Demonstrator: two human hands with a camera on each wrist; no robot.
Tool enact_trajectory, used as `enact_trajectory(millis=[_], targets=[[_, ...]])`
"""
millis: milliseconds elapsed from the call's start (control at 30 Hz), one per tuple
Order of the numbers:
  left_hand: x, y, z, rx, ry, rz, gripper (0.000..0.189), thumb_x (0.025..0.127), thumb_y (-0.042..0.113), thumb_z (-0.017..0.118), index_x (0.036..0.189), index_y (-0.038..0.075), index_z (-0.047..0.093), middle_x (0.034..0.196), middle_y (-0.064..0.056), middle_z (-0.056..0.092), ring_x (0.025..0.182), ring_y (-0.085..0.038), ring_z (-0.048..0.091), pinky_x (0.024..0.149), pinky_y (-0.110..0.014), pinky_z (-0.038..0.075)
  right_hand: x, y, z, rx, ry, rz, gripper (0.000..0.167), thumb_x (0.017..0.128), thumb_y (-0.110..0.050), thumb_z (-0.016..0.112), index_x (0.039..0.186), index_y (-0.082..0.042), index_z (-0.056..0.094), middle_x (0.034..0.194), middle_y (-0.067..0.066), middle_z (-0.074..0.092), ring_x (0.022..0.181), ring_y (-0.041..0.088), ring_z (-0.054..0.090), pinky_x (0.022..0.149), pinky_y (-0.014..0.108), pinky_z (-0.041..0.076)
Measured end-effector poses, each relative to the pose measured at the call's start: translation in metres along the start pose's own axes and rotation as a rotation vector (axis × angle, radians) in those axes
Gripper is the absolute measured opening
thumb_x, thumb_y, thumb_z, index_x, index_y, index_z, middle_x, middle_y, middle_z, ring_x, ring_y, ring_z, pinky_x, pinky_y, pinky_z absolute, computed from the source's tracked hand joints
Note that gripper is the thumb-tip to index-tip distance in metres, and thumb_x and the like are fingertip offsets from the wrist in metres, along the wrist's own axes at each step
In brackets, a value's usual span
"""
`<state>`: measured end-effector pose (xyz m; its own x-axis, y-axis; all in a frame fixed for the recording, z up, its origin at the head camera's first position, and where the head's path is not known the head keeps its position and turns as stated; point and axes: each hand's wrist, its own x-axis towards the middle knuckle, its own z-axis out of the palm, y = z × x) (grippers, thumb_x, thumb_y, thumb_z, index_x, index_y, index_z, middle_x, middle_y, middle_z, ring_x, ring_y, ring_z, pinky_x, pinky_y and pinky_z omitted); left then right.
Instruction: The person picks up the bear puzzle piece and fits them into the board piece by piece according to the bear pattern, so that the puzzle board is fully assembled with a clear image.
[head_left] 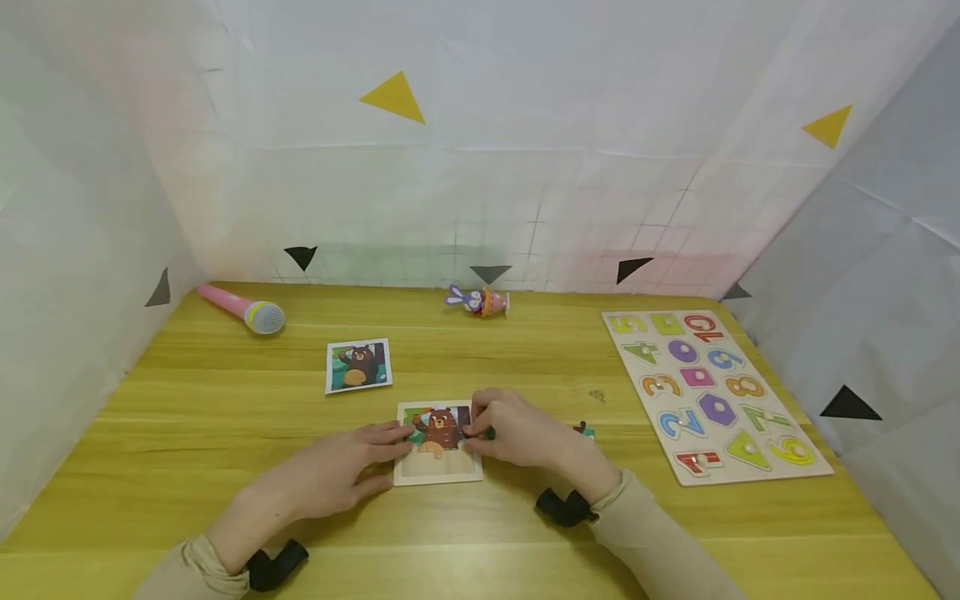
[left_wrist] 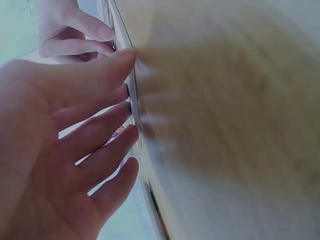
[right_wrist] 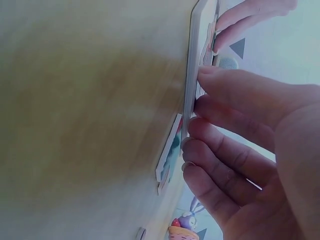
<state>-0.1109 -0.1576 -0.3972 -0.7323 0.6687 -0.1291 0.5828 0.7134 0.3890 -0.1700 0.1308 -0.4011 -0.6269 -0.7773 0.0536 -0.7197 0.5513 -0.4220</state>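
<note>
A small square puzzle board (head_left: 438, 480) with a pale wooden rim lies before me. Bear-picture pieces (head_left: 437, 427) fill its upper part; bare wood shows below. My left hand (head_left: 330, 467) reaches from the left with extended fingers, fingertips touching the board's left side. At the right side, my right hand (head_left: 517, 429) bends its thumb and index finger around a puzzle piece, largely hidden by the fingers. In the right wrist view, thumb and fingers meet the board's edge, and loose puzzle pieces (right_wrist: 170, 150) lie beside it. Another loose piece (head_left: 586, 430) peeks out behind the right wrist.
A bear picture card (head_left: 358, 366) lies behind the board to the left. Farther back are a pink toy microphone (head_left: 240, 308) and a rabbit figurine (head_left: 480, 301) on its side. The number-and-shape board (head_left: 716, 400) occupies the right. White sheeting (head_left: 480, 167) surrounds the wooden table (head_left: 480, 542).
</note>
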Motion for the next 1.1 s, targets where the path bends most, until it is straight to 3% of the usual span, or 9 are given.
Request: enact_trajectory(millis=[300,433,600,867,1100], targets=[[0.002,0.005,-0.001,0.007,-0.018,-0.024,0.053,0.099,0.037,0.061,0.146,0.013,0.054,0.159,-0.001,0.038,0.146,-0.028,0.038,0.110,-0.051,0.042,-0.008,0.015,-0.006,0.093,0.012,-0.027,0.022,0.091,-0.019,0.075,0.110,-0.008,0.078,0.098,0.000,0.062,0.084,0.016,0.060,0.072,0.021,0.052],[0.003,0.004,0.000,0.003,-0.014,-0.024,0.051,0.100,0.035,0.060,0.145,0.012,0.054,0.159,-0.001,0.039,0.146,-0.029,0.037,0.111,-0.051,0.041,-0.017,0.025,-0.016,0.122,0.043,0.019,0.025,0.090,-0.016,0.075,0.113,-0.007,0.076,0.103,0.002,0.064,0.088,0.017,0.061,0.075,0.027,0.055],[0.004,0.002,0.001,-0.001,-0.002,-0.023,0.051,0.100,0.035,0.061,0.145,0.013,0.055,0.159,0.000,0.039,0.146,-0.028,0.038,0.110,-0.051,0.042,-0.030,0.037,-0.024,0.088,0.067,0.081,0.025,0.090,-0.021,0.076,0.112,-0.009,0.077,0.102,-0.002,0.064,0.086,0.013,0.060,0.074,0.028,0.054],[0.009,0.001,0.002,-0.018,0.003,-0.037,0.051,0.100,0.036,0.061,0.145,0.014,0.055,0.159,0.001,0.039,0.147,-0.027,0.036,0.111,-0.052,0.041,-0.038,0.043,-0.020,0.015,0.082,0.051,0.024,0.086,-0.028,0.081,0.106,-0.015,0.078,0.096,-0.005,0.062,0.083,0.011,0.058,0.073,0.025,0.052],[0.011,0.000,0.001,-0.041,0.003,-0.035,0.051,0.100,0.035,0.061,0.146,0.014,0.053,0.159,0.000,0.039,0.147,-0.027,0.035,0.111,-0.052,0.040,-0.036,0.040,-0.010,0.030,0.074,0.059,0.026,0.085,-0.031,0.082,0.104,-0.014,0.078,0.094,-0.004,0.059,0.079,0.010,0.056,0.068,0.019,0.050]])
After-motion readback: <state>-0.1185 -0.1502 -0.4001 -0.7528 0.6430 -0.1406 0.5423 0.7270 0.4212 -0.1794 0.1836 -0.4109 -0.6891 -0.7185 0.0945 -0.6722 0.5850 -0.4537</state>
